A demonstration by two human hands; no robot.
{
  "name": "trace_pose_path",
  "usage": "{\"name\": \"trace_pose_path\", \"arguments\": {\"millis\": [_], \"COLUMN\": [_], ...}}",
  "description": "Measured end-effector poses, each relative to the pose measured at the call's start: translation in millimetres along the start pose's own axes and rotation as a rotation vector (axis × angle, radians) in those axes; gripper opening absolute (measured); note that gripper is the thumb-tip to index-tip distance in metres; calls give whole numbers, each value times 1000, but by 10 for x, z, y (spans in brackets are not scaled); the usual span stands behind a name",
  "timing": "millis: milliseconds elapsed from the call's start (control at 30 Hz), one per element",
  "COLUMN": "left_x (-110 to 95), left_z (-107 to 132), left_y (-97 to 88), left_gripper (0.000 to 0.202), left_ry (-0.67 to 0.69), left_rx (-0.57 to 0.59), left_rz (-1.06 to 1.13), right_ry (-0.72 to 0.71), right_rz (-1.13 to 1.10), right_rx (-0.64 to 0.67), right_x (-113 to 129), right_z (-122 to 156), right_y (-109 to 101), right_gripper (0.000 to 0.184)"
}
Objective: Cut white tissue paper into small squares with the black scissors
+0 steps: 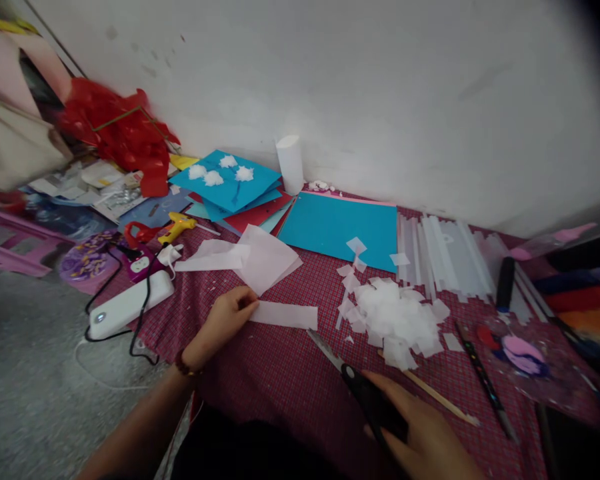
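My left hand point(225, 320) pinches the left end of a white tissue paper strip point(286, 315) that lies on the red checked cloth point(280, 373). My right hand point(425, 433) grips black-handled scissors point(365, 393) at the lower right, blades pointing up-left toward the strip and apart from it. A pile of small white tissue squares point(397, 320) sits just right of the strip. Larger folded tissue sheets point(250, 257) lie behind my left hand.
A blue card sheet point(335, 227) and stacked coloured cards with white puffs point(227, 180) lie by the wall, with a white roll point(290, 163). White strips point(445, 253), a yellow glue gun point(177, 227), a white power bank point(130, 303), a thin stick point(440, 397) and red plastic point(120, 133) surround them.
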State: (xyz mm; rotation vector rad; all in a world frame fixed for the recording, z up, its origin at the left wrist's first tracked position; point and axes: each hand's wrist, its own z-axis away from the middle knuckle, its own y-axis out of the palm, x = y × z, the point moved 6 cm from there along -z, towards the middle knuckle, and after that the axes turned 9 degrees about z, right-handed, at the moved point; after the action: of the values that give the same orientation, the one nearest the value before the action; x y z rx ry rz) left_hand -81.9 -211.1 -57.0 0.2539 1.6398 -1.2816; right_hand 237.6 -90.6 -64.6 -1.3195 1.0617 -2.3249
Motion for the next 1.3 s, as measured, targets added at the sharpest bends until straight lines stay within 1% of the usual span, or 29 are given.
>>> {"name": "trace_pose_path", "arguments": {"millis": [100, 167, 233, 333, 400, 433, 467, 500, 600, 633, 667, 700, 767, 867, 933, 967, 1067, 1167, 1233, 1300], "left_x": [-83, -172, -268, -389, -420, -412, -386, -341, -126, -63, -23, -10, -52, -171, -224, -228, -173, -177, -270, -427], "left_z": [39, 94, 176, 336, 448, 498, 539, 570, 647, 671, 689, 699, 692, 612, 510, 452, 298, 206, 152, 53], "left_y": [-76, -119, -133, -73, 20, 74, 123, 161, 239, 267, 301, 334, 375, 403, 448, 485, 628, 761, 808, 802], "left_gripper": [12, 12, 11, 11, 11, 11, 12, 13, 16, 15, 14, 14, 22, 37, 36, 33, 19, 11, 7, 4], "left_ry": [104, 180, 219, 192, 109, 49, -20, -98, -359, -439, -508, -565, -635, -665, -635, -622, -623, -609, -584, -559], "left_rx": [-38, -26, 27, 163, 256, 284, 285, 250, 49, 9, 10, 53, 204, 426, 512, 532, 541, 596, 626, 603], "left_rz": [73, 104, 126, 198, 296, 364, 446, 542, 874, 981, 1077, 1153, 1232, 1179, 1059, 985, 723, 483, 439, 506], "right_ry": [12, 22, 28, 28, 29, 30, 29, 28, 24, 24, 25, 25, 21, 2, -13, -18, -13, 6, 11, 8], "right_rz": [-13, -16, -12, -8, -17, -24, -32, -40, -51, -49, -47, -45, -50, -76, -95, -105, -152, -281, -411, -544], "right_rx": [0, 6, 15, 22, 20, 16, 12, 6, 6, 9, 11, 12, 6, -17, -28, -31, -46, -66, -78, -91], "right_x": [25, 41, 59, 82, 88, 87, 87, 87, 94, 98, 103, 108, 118, 117, 98, 81, 13, -34, -34, -16], "right_z": [-4, -2, 1, 1, 2, 4, 6, 9, 16, 17, 18, 18, 20, 26, 28, 26, 7, 3, 21, 42], "right_y": [-24, -36, -44, -52, -57, -61, -66, -72, -84, -86, -89, -91, -98, -96, -77, -62, -27, -39, -72, -115], "right_gripper": [54, 54, 54, 54, 53, 53, 52, 52, 52, 52, 52, 52, 53, 56, 56, 57, 62, 67, 68, 71]}}
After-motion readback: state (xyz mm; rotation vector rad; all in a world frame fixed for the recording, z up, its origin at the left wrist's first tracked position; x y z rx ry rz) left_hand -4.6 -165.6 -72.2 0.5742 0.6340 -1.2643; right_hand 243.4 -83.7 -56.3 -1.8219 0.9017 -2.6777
